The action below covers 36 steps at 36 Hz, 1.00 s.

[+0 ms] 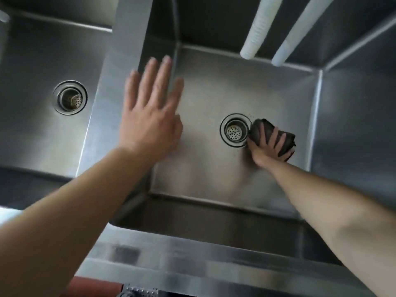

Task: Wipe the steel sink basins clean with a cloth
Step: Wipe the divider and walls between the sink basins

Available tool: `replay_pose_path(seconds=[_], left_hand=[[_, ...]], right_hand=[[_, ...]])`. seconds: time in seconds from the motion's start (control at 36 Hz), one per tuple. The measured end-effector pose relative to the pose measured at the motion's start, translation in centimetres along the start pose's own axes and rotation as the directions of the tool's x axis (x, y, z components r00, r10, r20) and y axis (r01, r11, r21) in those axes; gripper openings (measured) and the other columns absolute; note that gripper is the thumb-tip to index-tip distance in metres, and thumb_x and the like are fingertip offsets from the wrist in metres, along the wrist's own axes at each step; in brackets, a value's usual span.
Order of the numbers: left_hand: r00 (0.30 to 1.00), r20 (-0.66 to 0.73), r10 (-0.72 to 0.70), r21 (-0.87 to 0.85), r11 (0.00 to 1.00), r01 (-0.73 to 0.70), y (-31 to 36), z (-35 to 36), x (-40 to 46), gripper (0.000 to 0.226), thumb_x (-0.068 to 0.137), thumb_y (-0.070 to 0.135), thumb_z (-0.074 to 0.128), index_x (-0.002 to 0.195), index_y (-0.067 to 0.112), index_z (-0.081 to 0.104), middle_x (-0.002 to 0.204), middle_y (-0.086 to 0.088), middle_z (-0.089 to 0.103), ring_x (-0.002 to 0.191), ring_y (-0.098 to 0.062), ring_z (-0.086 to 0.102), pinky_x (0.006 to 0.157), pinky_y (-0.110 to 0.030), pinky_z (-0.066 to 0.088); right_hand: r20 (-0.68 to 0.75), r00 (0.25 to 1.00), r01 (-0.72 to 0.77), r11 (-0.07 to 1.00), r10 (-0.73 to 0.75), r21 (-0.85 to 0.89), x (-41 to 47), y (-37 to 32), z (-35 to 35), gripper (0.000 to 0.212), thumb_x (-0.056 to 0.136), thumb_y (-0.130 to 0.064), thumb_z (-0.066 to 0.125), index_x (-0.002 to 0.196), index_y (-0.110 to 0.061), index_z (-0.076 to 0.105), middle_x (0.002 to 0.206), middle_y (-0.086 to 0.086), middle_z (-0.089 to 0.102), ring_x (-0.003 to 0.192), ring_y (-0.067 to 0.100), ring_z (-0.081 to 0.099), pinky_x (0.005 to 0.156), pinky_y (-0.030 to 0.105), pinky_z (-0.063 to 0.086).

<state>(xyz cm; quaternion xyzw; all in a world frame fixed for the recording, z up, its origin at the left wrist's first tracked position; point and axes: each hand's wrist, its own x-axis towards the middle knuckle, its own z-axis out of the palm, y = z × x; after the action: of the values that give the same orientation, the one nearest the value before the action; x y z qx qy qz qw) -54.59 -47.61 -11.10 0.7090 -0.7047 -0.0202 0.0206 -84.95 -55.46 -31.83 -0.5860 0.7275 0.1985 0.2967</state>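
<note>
Two steel sink basins lie below me: the left basin [38,116] and the right basin [214,174]. On the right basin's floor, my right hand [266,148] presses a crumpled dark cloth [271,133] with spread fingers, just right of the drain strainer [234,130]. My left hand [150,112] is held flat with straight fingers over the divider [111,86] between the basins; I cannot tell whether it touches the steel.
The left basin has its own drain [70,97]. Two white hoses or tubes [259,26] [297,33] hang down over the right basin's back wall. The sink's steel front rim [192,260] runs along the bottom of the view.
</note>
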Motion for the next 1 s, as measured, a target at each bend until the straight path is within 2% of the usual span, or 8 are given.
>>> replay_pose_path(seconds=[0.08, 0.19, 0.33, 0.42, 0.53, 0.61, 0.72, 1.0], left_hand=[[0.960, 0.178, 0.215, -0.089, 0.975, -0.202, 5.3, 2.6, -2.7, 0.061, 0.080, 0.030, 0.057, 0.140, 0.018, 0.054, 0.162, -0.011, 0.030, 0.152, -0.031, 0.019, 0.123, -0.053, 0.007], [0.827, 0.551, 0.107, -0.097, 0.993, -0.065, 7.5, 8.1, -3.2, 0.062, 0.094, 0.035, 0.044, 0.153, 0.030, 0.028, 0.168, 0.000, -0.001, 0.154, -0.022, -0.010, 0.121, -0.044, -0.013], [0.789, 0.567, -0.236, -0.073, 0.940, 0.334, 6.1, 13.9, -0.2, 0.066, 0.100, 0.035, 0.037, 0.159, 0.029, 0.008, 0.168, 0.000, -0.003, 0.154, -0.026, -0.002, 0.123, -0.044, 0.003], [0.813, 0.467, -0.348, -0.109, 0.890, 0.444, 6.3, 16.7, 0.5, 0.068, 0.099, 0.036, 0.043, 0.159, 0.029, 0.011, 0.168, -0.006, 0.004, 0.154, -0.031, 0.006, 0.122, -0.048, 0.010], [0.809, 0.400, -0.432, -0.092, 0.859, 0.504, 6.9, 20.6, -0.2, 0.068, 0.100, 0.046, 0.041, 0.159, 0.034, 0.009, 0.168, -0.010, 0.004, 0.153, -0.037, 0.006, 0.121, -0.055, 0.009], [0.781, 0.409, -0.471, -0.074, 0.836, 0.543, 7.6, 22.7, -1.3, 0.067, 0.100, 0.057, 0.024, 0.158, 0.040, -0.006, 0.168, -0.008, -0.005, 0.153, -0.036, -0.003, 0.122, -0.056, 0.001], [0.809, 0.340, -0.480, -0.080, 0.842, 0.533, 8.1, 23.7, -1.7, 0.069, 0.095, 0.058, 0.018, 0.159, 0.037, 0.002, 0.168, -0.011, 0.004, 0.153, -0.038, 0.003, 0.120, -0.057, 0.003], [0.850, 0.182, -0.494, -0.030, 0.861, 0.507, 7.7, 26.4, -2.5, 0.069, 0.096, 0.058, 0.017, 0.159, 0.035, 0.004, 0.167, -0.009, 0.008, 0.153, -0.035, 0.007, 0.119, -0.057, 0.011]], right_hand=[[-0.029, 0.999, 0.047, 0.999, -0.046, 0.006, 2.6, -1.5, -1.2, 0.071, 0.077, -0.086, 0.010, 0.135, -0.066, -0.026, 0.162, -0.007, -0.027, 0.147, 0.024, -0.029, 0.107, 0.068, -0.020], [-0.070, 0.949, 0.282, 0.924, -0.309, -0.258, 0.8, 0.6, 0.0, 0.071, 0.089, -0.076, 0.019, 0.139, -0.060, -0.028, 0.161, -0.002, -0.031, 0.146, 0.028, -0.033, 0.106, 0.068, -0.022], [0.354, 0.569, 0.791, 0.376, -0.742, -0.482, -4.1, 6.2, 2.3, 0.067, 0.087, -0.068, 0.016, 0.145, -0.060, -0.017, 0.163, 0.005, -0.022, 0.142, 0.039, -0.033, 0.107, 0.075, -0.015], [0.380, 0.413, 0.836, 0.178, -0.828, -0.520, -4.7, 7.9, 1.4, 0.065, 0.084, -0.064, 0.031, 0.148, -0.058, 0.024, 0.164, 0.002, 0.019, 0.150, 0.038, 0.013, 0.110, 0.074, 0.015], [0.105, 0.714, 0.672, 0.634, -0.692, -0.383, -3.5, 8.3, 2.3, 0.068, 0.086, -0.067, 0.028, 0.143, -0.066, -0.009, 0.164, -0.010, -0.012, 0.152, 0.025, -0.013, 0.114, 0.061, -0.016], [-0.165, 0.979, 0.113, 0.993, -0.115, -0.025, -1.2, 5.7, 1.9, 0.066, 0.090, -0.072, 0.020, 0.133, -0.066, -0.030, 0.162, -0.013, -0.026, 0.147, 0.017, -0.032, 0.109, 0.057, -0.027], [-0.200, 0.969, -0.111, 0.977, 0.147, 0.180, 4.3, 2.3, -1.2, 0.068, 0.088, -0.075, 0.018, 0.140, -0.062, -0.023, 0.163, -0.007, -0.024, 0.148, 0.025, -0.028, 0.107, 0.067, -0.017], [-0.310, 0.950, 0.037, 0.998, -0.019, 0.053, 16.9, -2.5, -10.7, 0.071, 0.083, -0.078, 0.014, 0.146, -0.059, -0.013, 0.165, -0.005, -0.020, 0.150, 0.030, -0.021, 0.108, 0.070, -0.013]])
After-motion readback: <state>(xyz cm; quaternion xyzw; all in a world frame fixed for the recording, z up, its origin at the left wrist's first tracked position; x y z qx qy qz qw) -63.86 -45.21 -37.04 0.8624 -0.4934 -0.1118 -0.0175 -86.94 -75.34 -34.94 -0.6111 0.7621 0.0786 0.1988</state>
